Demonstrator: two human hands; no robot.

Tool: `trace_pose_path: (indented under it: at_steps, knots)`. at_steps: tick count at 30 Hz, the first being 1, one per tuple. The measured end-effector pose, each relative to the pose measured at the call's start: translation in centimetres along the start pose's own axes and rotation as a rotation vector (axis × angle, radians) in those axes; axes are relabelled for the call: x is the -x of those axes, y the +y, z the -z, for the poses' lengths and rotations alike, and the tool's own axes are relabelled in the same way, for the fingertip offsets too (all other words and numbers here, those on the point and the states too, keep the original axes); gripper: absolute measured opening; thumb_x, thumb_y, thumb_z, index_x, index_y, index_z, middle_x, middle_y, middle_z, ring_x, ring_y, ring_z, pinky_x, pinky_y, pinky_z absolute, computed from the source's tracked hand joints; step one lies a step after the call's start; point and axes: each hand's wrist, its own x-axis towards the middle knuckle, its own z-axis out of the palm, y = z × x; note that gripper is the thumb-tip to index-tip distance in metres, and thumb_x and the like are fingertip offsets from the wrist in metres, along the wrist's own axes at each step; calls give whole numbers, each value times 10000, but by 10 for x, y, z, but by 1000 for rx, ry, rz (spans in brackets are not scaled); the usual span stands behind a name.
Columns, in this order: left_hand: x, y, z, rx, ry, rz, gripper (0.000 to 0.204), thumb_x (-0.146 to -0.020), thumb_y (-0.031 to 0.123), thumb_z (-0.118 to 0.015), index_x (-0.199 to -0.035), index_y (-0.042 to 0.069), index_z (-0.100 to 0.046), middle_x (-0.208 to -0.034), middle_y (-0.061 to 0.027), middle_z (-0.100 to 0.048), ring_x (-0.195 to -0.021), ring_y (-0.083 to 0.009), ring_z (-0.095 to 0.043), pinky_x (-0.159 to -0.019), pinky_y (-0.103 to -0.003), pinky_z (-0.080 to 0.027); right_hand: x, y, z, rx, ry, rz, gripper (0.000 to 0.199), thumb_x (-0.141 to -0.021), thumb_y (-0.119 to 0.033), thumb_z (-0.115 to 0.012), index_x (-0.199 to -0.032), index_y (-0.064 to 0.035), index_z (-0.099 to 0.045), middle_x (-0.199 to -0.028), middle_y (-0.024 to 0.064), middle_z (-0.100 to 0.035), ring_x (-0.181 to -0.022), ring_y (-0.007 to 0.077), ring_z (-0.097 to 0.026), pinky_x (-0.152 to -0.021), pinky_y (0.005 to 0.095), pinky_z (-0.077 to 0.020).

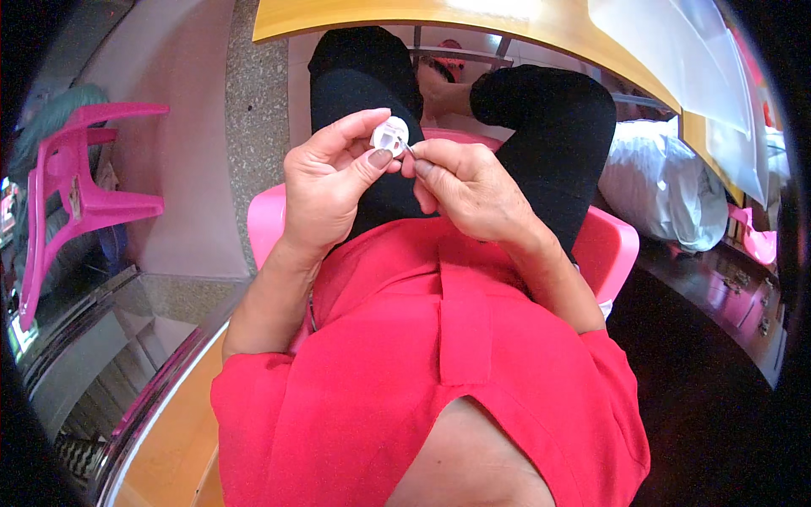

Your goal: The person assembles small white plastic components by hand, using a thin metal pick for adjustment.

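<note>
Between the thumb and fingers of my left hand is a small round white plastic part, hollow on the side that shows. My right hand pinches a thin, dark, metal-looking piece between thumb and forefinger. Its tip is at the right edge of the white part; whether it goes inside I cannot tell. Both hands are held close together above my lap, over the black trousers. The exact kind of either small piece is too small to make out.
A yellow table curves across the far side, with clear plastic sheeting at its right. White plastic bags stand below on the right. I sit on a pink chair; another pink chair is at the left.
</note>
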Motion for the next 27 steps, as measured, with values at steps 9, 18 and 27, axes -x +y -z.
trace_pose_path:
  at_steps: [9, 18, 27]
  knots:
    - [1, -2, 3, -70, -42, -47, 320, -821, -62, -621, -1139, -41, -589, -983, -104, -629, -845, -146, -618, -764, -255, -522, 1, 6, -6, 150, 67, 188, 112, -925, -50, -472, -924, 6, -569, -611, 24, -492, -565, 84, -473, -508, 240, -395]
    - [5, 1, -1, -214, -43, -103, 307, -806, -101, -609, -1103, -25, -622, -1036, -102, -596, -857, -136, -609, -741, -243, -532, 8, -17, -2, 740, 67, 266, 109, -773, -39, -524, -840, 38, -565, -744, 227, -621, -702, 399, -630, -614, 464, -510]
    - [8, 5, -8, -529, -88, -221, 271, -778, -123, -612, -1028, -27, -647, -1031, -109, -598, -846, -140, -611, -711, -237, -525, 14, -30, -6, 1304, -15, 381, 115, -771, -71, -535, -815, 30, -569, -672, 168, -614, -604, 250, -654, -471, 350, -506]
